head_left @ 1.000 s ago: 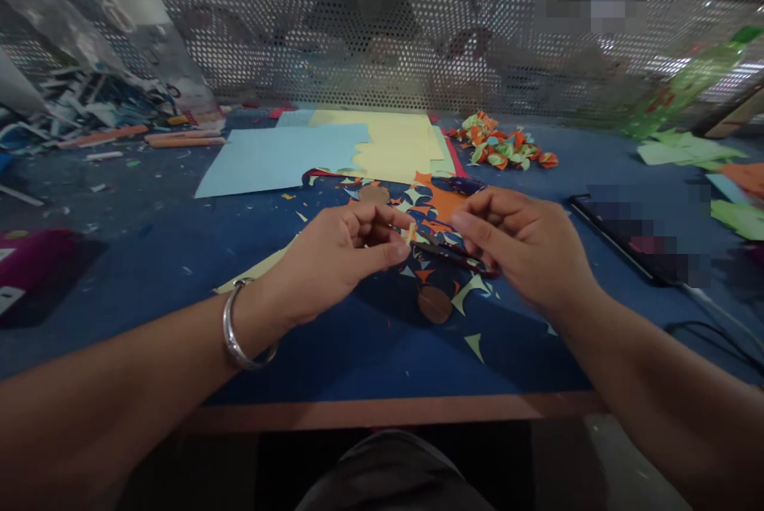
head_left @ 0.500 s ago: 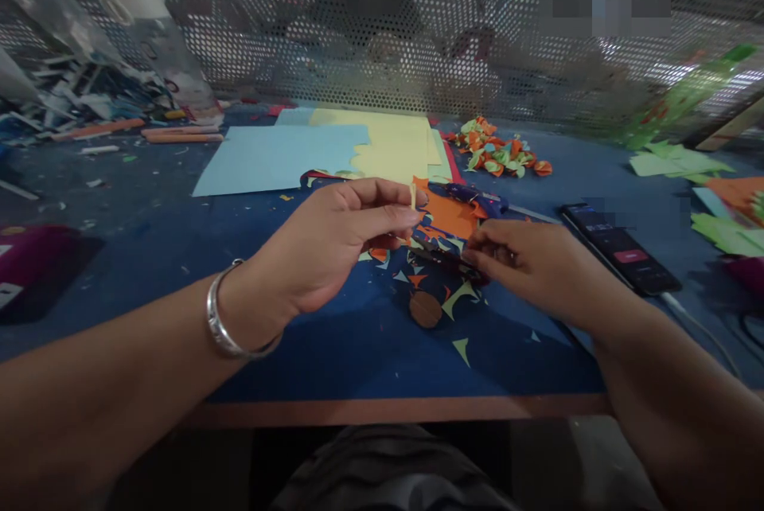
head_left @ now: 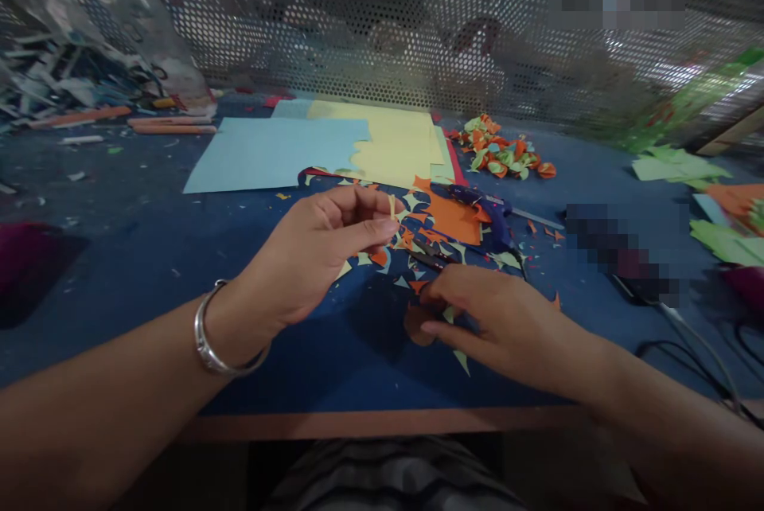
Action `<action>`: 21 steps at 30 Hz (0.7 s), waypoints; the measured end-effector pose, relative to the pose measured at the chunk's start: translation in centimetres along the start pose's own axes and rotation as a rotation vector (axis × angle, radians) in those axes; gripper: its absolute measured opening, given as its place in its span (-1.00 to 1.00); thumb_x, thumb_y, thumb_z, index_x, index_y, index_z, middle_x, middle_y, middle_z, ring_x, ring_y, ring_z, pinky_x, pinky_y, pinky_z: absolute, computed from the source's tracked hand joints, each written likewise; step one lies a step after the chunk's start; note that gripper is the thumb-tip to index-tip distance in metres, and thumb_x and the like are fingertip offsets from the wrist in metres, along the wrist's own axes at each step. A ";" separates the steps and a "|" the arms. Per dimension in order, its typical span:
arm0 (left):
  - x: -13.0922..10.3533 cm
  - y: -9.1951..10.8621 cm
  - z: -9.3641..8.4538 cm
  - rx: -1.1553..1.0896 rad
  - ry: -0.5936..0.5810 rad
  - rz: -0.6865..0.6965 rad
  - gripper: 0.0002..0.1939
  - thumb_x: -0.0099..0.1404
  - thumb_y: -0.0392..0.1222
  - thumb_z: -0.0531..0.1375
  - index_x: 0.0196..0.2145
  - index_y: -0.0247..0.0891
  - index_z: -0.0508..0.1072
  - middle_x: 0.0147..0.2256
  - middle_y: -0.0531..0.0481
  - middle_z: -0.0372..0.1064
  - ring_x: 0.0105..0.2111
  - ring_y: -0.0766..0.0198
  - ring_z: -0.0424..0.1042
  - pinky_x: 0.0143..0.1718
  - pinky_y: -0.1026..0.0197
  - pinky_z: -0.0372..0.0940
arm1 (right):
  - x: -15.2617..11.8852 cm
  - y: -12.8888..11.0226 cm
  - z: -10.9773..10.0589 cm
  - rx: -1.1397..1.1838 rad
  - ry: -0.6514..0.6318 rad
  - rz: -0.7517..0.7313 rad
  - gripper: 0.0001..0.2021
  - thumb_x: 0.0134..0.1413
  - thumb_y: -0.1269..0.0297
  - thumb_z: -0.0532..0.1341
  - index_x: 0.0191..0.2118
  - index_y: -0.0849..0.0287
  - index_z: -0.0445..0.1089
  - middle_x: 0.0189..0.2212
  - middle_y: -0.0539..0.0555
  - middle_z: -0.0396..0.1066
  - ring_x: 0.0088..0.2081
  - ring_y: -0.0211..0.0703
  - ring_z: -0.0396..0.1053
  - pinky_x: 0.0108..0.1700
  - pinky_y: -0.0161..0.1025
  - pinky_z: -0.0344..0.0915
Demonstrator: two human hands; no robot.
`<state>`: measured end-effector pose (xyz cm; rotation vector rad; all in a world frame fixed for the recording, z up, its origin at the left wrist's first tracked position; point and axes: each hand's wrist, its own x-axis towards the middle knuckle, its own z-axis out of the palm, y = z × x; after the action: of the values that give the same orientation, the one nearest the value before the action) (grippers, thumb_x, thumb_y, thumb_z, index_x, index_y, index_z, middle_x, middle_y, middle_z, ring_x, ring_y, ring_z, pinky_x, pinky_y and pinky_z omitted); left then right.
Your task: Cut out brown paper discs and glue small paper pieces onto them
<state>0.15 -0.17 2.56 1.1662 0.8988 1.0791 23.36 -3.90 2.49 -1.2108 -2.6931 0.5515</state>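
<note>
My left hand (head_left: pixel 334 244), with a bracelet at the wrist, pinches a small yellow paper piece (head_left: pixel 392 207) between thumb and fingertips. Lower and to the right, my right hand (head_left: pixel 483 308) has its thumb apart from its curled fingers, at the edge of a round brown disc (head_left: pixel 419 325) on the blue table. Dark scissors (head_left: pixel 430 256) lie just beyond my right hand, their handles partly hidden by it. Around them are orange and pale green paper scraps (head_left: pixel 411 239). Behind these, a blue glue gun (head_left: pixel 489 208) rests by an orange sheet (head_left: pixel 450 212).
Blue (head_left: pixel 274 153) and yellow sheets (head_left: pixel 397 145) lie farther back. A pile of folded paper pieces (head_left: pixel 507 153) sits behind the glue gun. A blurred-out phone (head_left: pixel 626 252) with a cable is at the right. A perforated metal screen (head_left: pixel 274 33) borders the back.
My right hand has left the scissors and come down toward the brown disc, its thumb spreading. My left hand, still pinching the yellow paper, has shifted slightly left.
</note>
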 end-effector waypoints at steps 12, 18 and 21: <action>0.8 -1.3 -0.4 -0.015 -0.037 -0.080 -0.85 0.18 -0.22 0.39 -0.34 -0.27 0.50 -0.29 0.06 0.36 -0.36 0.38 0.33 -0.24 0.24 0.29 | 1.1 3.2 -1.8 -0.296 -0.034 0.184 -0.84 0.32 0.25 0.17 -0.13 0.16 0.45 -0.19 0.15 0.49 -0.15 0.00 0.48 -0.18 -0.16 0.32; 1.0 -0.6 -0.3 -0.003 0.060 -0.046 -0.89 0.19 -0.26 0.37 -0.37 -0.28 0.50 -0.31 0.03 0.39 -0.37 0.37 0.33 -0.28 0.24 0.27 | 1.7 3.4 -2.1 -0.354 -0.103 0.189 -0.82 0.34 0.27 0.13 -0.16 0.18 0.45 -0.19 0.17 0.45 -0.15 0.01 0.47 -0.18 -0.17 0.29; 1.2 -0.2 -0.5 0.003 0.111 -0.012 -0.91 0.21 -0.26 0.37 -0.37 -0.28 0.52 -0.35 0.03 0.36 -0.39 0.35 0.32 -0.30 0.22 0.27 | 1.5 3.7 -2.3 -0.331 -0.096 0.193 -0.84 0.33 0.28 0.13 -0.21 0.17 0.45 -0.23 0.15 0.45 -0.16 0.00 0.47 -0.18 -0.17 0.28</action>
<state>0.00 1.07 2.27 1.1111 0.9924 1.1414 25.51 0.13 3.15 -1.5752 -2.8469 0.1897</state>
